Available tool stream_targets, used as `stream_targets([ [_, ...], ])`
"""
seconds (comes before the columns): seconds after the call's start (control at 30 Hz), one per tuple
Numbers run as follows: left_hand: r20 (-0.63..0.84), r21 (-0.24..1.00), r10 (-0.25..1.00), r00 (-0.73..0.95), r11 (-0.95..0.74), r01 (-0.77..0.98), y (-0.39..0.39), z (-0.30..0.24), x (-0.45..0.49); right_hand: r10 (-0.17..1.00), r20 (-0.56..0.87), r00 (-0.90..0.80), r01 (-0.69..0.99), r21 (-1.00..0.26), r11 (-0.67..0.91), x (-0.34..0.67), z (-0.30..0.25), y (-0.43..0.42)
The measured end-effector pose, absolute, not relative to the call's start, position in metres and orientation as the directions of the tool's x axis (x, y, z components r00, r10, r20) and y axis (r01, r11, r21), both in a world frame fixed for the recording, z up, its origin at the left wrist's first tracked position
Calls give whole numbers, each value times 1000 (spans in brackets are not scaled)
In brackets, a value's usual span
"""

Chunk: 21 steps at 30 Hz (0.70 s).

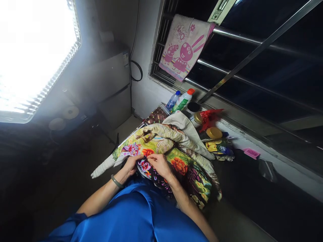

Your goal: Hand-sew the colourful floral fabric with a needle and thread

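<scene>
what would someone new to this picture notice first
Probably the glaring white light filling the upper left corner, far brighter than the dim room around it. Next comes the colourful flowered cloth bunched near the centre, just beyond the person's bright blue clothing at the bottom. Above it, a pink-and-white towel with cartoon figures hangs at the window bars against the dark.

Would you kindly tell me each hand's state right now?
Left hand: closed, holding the flowered cloth.
Right hand: pinched closed at the cloth; anything small in it cannot be told.
</scene>
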<state>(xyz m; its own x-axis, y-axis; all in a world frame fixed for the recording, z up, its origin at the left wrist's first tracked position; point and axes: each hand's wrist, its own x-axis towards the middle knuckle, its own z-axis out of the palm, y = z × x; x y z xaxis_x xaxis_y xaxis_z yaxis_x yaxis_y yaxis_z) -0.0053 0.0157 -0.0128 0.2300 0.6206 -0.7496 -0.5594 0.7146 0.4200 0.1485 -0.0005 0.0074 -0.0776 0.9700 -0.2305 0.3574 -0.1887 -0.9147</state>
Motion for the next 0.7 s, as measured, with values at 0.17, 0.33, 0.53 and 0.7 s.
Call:
stream_targets([
  [0.17, -748, 406, 621, 233, 706, -580, 16, -9, -4, 970, -225, -87, 417, -893, -170, 146, 2, -2],
  [0.33, -750, 417, 628, 207, 693, -588, 15, -7, -3, 981, -175, -88, 461, -880, -116, 148, -10, -1],
  [0.53, -754, 415, 625, 204, 694, -588, 15, -6, -3, 987, -151, -47, 482, -869, -110, 143, -12, 0],
  [0.7, -773, 389, 596, 218, 716, -581, 17, -10, -1, 980, -198, -30, 398, -901, -170, 140, -7, -2],
])
